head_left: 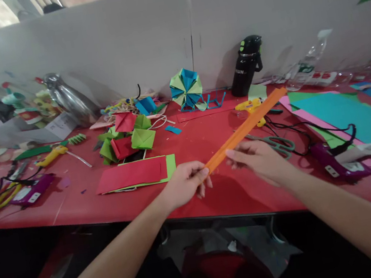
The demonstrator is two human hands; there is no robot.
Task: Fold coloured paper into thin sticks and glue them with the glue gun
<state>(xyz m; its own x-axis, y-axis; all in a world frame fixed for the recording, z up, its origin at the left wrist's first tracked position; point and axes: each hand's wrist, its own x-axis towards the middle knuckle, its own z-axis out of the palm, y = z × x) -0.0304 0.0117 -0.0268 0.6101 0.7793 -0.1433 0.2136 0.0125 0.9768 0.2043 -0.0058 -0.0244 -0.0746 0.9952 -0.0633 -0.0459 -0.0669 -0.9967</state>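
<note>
A long folded strip of orange paper (250, 122) slants up to the right above the red table (214, 201). My left hand (189, 179) pinches its lower end between thumb and fingers. Farther along the strip, my right hand (256, 160) is closed on its lower edge, thumb against the paper. Left of my left hand lies a stack of red paper (134, 174) with green sheets under it. Grey-green handled scissors (278, 144) lie just beyond my right hand, their blades partly hidden.
Folded red and green paper pieces (140, 137) are heaped behind the stack. A blue and yellow paper wheel (186, 88) and black bottle (247, 65) stand by the white partition (118, 40). A yellow glue gun (249, 106), purple power strip (336, 162) and coloured sheets (354, 116) lie right.
</note>
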